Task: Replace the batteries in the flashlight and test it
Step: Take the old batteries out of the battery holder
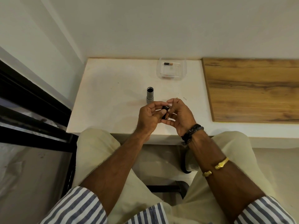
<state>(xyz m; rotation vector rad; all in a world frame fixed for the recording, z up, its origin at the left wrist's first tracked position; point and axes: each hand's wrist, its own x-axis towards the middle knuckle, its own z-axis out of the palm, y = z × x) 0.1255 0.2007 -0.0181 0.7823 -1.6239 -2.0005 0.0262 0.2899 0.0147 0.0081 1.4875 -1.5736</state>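
Observation:
The grey flashlight body (149, 95) stands upright on the white table (113, 97), its open dark end facing up. Just in front of it, my left hand (149, 118) and my right hand (179, 117) meet around a small black battery holder (165, 112). Both hands grip it, the left thumb pressing on its side. My right fingertips pinch at its top end, where something small and pale shows; I cannot tell what it is. One black-and-copper battery (168, 63) lies in a clear plastic container (183, 73) at the back of the table.
A wooden board (252, 89) covers the surface to the right of the white table. A white wall rises right behind the table. A black-framed glass panel (32, 110) stands on the left. My knees in pale trousers sit under the table's near edge.

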